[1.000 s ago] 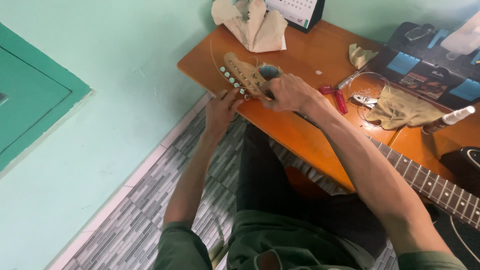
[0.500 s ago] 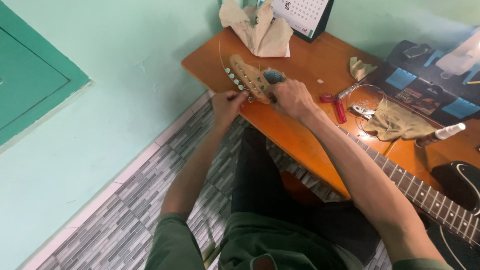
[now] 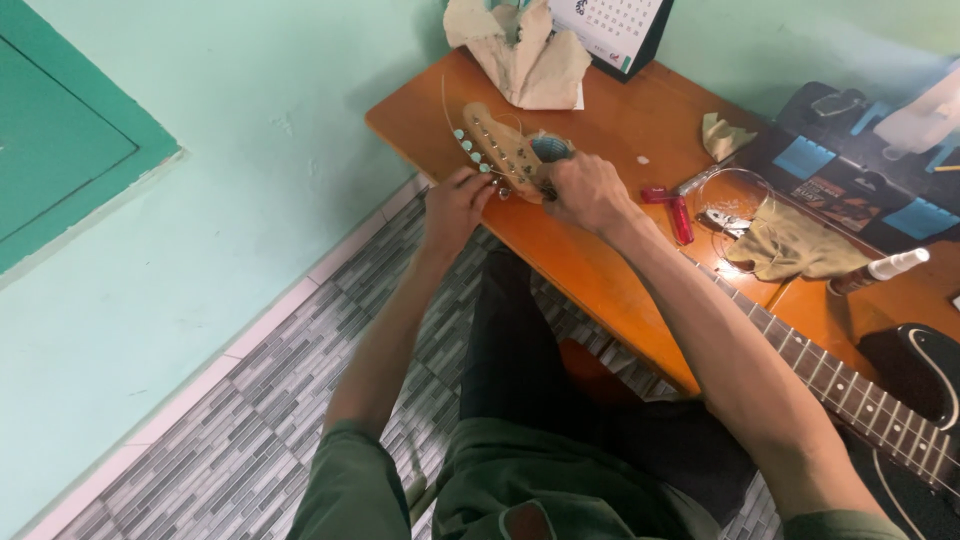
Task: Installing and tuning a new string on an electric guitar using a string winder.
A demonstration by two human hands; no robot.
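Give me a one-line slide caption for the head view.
Left hand and right hand work at the pale wooden guitar headstock lying on the orange wooden table.

Left hand [image 3: 455, 205] at the tuning pegs [image 3: 473, 157] and right hand [image 3: 585, 192] gripping the guitar headstock [image 3: 500, 148], which lies on the orange bench [image 3: 600, 270].

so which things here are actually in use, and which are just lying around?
In use: left hand at the tuning pegs; right hand on the guitar headstock.

Lying about: crumpled cloth, red-handled tool, desk calendar, olive rag, small bottle.
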